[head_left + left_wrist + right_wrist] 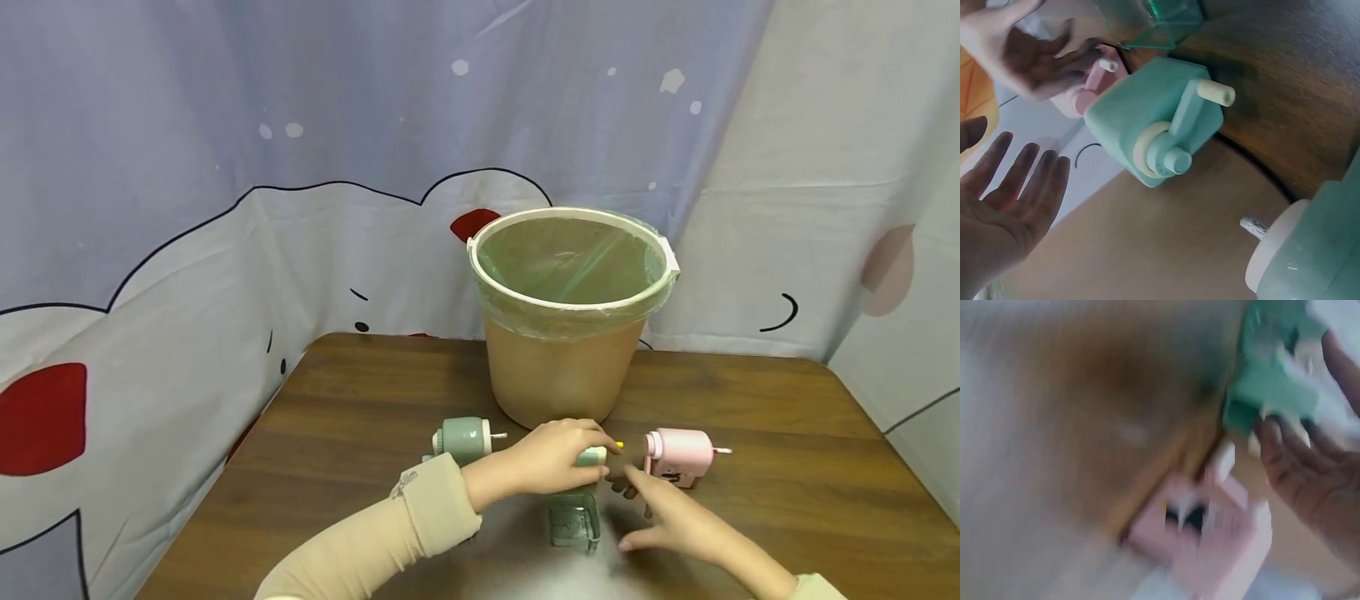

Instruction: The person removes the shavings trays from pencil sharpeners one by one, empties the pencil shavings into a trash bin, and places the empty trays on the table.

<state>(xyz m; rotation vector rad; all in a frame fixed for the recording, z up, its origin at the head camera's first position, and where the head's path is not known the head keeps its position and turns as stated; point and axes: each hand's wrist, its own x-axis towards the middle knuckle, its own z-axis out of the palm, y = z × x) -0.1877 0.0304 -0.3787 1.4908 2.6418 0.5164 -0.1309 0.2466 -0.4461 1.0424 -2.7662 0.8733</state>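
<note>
a tan bucket (562,367) stands toward the back of the brown wood-grain bench (360,375), with a translucent greenish liner (570,323) inside it and folded over its pale rim. behind them hangs a curtain (337,100), pale blue-violet above and white below, printed with black outlines, red shapes and small white spots.

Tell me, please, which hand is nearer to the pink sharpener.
Right: the right hand is close to the pink sharpener, on the person's side; the left hand is farther left, partly covering the middle green sharpener in the head view.
</note>
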